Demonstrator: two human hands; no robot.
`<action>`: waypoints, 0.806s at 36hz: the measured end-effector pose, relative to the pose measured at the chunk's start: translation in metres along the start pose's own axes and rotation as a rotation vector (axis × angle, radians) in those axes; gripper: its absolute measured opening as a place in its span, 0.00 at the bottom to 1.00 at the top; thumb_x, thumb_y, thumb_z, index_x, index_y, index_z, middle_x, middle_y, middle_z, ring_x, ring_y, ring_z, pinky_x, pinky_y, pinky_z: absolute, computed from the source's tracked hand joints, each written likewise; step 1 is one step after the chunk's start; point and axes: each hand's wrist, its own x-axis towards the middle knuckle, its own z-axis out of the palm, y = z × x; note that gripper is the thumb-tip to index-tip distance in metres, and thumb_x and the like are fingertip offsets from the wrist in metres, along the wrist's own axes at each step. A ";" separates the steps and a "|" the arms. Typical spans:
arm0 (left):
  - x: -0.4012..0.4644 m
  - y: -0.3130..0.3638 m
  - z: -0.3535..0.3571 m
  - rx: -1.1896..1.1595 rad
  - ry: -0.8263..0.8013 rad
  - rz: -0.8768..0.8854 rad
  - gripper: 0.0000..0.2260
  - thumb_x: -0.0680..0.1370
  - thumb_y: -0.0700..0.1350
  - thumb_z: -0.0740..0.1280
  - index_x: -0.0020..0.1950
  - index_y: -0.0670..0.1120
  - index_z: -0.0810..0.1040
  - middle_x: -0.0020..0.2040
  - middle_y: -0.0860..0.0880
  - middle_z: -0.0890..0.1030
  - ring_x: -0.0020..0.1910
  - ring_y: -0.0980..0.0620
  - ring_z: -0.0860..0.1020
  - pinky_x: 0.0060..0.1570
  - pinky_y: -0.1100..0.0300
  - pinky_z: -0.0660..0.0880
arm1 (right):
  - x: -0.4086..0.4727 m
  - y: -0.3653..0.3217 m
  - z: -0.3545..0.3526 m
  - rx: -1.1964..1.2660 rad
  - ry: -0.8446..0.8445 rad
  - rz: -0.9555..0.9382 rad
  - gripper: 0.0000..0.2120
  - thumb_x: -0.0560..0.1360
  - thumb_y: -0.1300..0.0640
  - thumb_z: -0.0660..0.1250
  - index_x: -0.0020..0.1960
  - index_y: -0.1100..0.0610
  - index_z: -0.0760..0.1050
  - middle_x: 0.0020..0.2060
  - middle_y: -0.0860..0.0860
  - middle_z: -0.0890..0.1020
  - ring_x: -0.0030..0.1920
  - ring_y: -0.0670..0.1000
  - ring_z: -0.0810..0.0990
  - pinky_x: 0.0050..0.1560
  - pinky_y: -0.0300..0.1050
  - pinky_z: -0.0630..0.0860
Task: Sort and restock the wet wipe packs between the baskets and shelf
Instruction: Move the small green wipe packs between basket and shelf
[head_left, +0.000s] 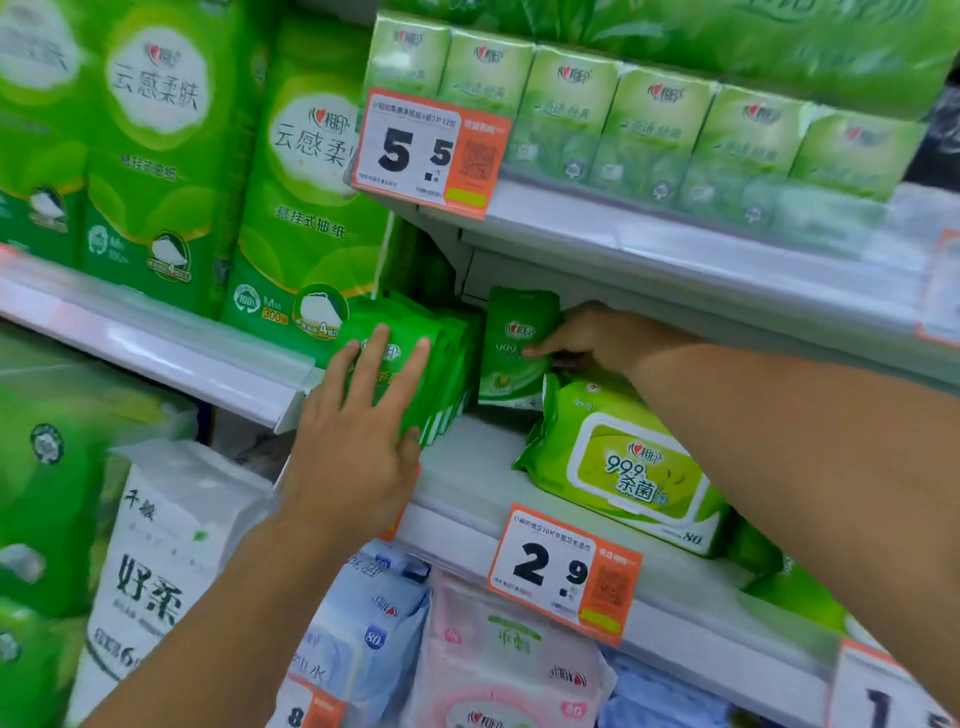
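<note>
Right hand (587, 338) fingers pinch upright small pack (514, 348); left hand (363, 415), fingers spread, steadies pack row (441, 358) beside it. Slot flush.

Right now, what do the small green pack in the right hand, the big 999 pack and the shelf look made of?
Small green pack, gripped by the right hand: thin plastic film, probably; slightly glossy, soft crimped top edge.
Big 999 pack: soft, puffy plastic film with wrinkles at the corners; its white-rimmed flap looks like stiffer plastic.
Shelf: likely painted metal, matt pale grey; the front rail looks like clear glossy plastic.
</note>
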 end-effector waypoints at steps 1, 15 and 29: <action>-0.001 -0.002 0.003 -0.001 -0.006 0.006 0.32 0.78 0.53 0.58 0.81 0.56 0.50 0.81 0.45 0.50 0.78 0.39 0.52 0.72 0.39 0.60 | 0.030 0.010 -0.001 -0.068 0.020 -0.003 0.43 0.44 0.42 0.87 0.52 0.64 0.81 0.48 0.61 0.86 0.44 0.55 0.84 0.53 0.51 0.81; -0.002 -0.003 0.018 -0.036 0.033 0.009 0.33 0.77 0.56 0.50 0.80 0.58 0.42 0.81 0.51 0.38 0.79 0.48 0.37 0.75 0.48 0.43 | 0.033 0.013 0.023 -0.437 0.287 -0.009 0.44 0.67 0.36 0.76 0.68 0.68 0.71 0.65 0.60 0.78 0.65 0.57 0.78 0.62 0.46 0.74; -0.003 -0.004 0.016 -0.068 0.028 0.024 0.34 0.78 0.54 0.54 0.80 0.60 0.40 0.81 0.51 0.37 0.78 0.50 0.35 0.75 0.49 0.42 | 0.047 0.021 0.020 -0.380 0.417 0.104 0.33 0.69 0.52 0.79 0.68 0.66 0.71 0.65 0.58 0.78 0.66 0.55 0.77 0.61 0.43 0.74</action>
